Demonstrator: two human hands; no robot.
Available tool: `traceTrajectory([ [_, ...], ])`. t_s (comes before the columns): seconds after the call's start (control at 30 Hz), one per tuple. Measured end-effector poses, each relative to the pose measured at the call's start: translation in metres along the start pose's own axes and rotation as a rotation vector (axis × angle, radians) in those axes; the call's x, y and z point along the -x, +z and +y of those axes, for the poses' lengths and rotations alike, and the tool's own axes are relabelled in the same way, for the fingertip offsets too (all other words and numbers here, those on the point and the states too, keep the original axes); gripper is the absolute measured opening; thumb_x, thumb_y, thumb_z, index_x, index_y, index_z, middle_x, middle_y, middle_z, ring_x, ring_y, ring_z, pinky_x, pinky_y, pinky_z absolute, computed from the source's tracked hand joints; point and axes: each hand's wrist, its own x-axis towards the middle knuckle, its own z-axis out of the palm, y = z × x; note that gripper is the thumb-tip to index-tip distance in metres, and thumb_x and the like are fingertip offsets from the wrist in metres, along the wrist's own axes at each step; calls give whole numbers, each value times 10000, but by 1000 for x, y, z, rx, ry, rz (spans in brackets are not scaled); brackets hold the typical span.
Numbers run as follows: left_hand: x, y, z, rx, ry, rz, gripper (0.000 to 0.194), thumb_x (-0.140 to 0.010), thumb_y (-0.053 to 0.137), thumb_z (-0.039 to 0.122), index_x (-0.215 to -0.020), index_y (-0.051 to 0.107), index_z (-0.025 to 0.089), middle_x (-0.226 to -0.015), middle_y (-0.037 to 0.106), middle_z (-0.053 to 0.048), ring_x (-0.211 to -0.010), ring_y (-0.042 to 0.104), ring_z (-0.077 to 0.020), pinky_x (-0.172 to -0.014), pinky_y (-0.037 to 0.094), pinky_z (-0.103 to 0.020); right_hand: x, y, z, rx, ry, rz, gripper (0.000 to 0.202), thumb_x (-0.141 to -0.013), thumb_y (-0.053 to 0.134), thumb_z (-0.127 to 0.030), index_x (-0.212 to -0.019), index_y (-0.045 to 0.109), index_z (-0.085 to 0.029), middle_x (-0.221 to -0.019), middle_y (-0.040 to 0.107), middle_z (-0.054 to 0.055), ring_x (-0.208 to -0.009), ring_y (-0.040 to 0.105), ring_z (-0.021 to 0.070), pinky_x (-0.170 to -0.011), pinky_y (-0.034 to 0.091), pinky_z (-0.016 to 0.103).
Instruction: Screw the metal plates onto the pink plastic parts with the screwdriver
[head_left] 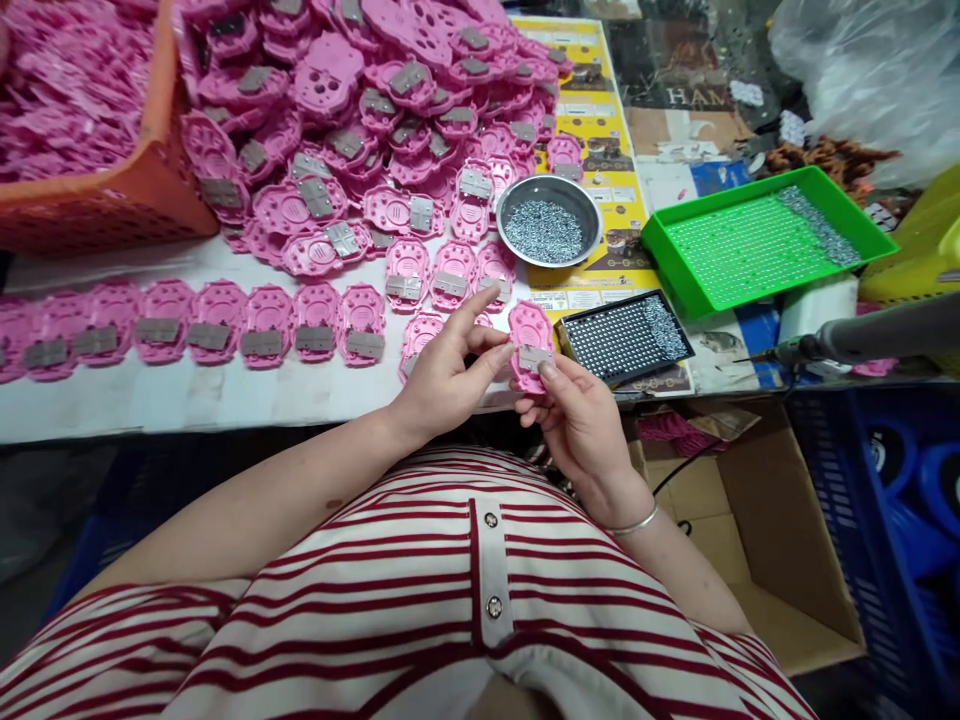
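Observation:
My right hand [581, 425] pinches a pink plastic casing [531, 325] near the front edge of the table. Its thumb presses by the grey metal plate [535, 357] across the casing's lower part. Beside it, my left hand [450, 375] is open, index finger stretched out and thumb tip close to the casing's left edge; whether they touch I cannot tell. Just beyond my left fingers lie more pink casings with plates [452, 275], partly covered by that hand. Right of the held casing is a black perforated tray [600, 345] with small screws gathered at its right end.
A row of pink casings [268, 325] runs along the left front. Behind it rises a casing pile [330, 75] beside an orange crate [157, 130]. A metal bowl of screws [550, 232], a green tray [720, 250] and an electric screwdriver [862, 335] are to the right.

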Motion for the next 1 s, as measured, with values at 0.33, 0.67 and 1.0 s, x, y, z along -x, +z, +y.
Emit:
traceTrajectory([
  [0.33, 3, -6, 4, -194, 85, 54, 600, -913, 594, 209, -1473, 379, 219, -990, 725, -53, -848, 667, -154, -830, 551, -321, -1, -2, 0, -48, 48, 10, 276, -755, 784, -372, -923, 686, -176, -726, 685, -19, -544, 633, 61, -469, 536, 125],
  [0.67, 4, -17, 10, -580, 372, 65, 576, -920, 574, 225, -1465, 390, 233, -1106, 716, -67, -1047, 652, -213, -976, 477, -399, -7, -6, 12, 67, 2, 62, 398, -783, 748, -322, -1130, 574, -234, -768, 665, -48, -625, 681, 89, -535, 571, 173],
  [1.0, -5, -38, 17, -676, 450, 107, 539, -928, 599, 326, -1439, 434, 284, -1149, 691, -52, -1044, 611, -253, -1007, 426, -468, 5, -4, 11, 402, -27, 208, 670, -809, 717, -416, -1364, 402, -212, -550, 562, -97, -368, 476, 85, -280, 327, 179],
])
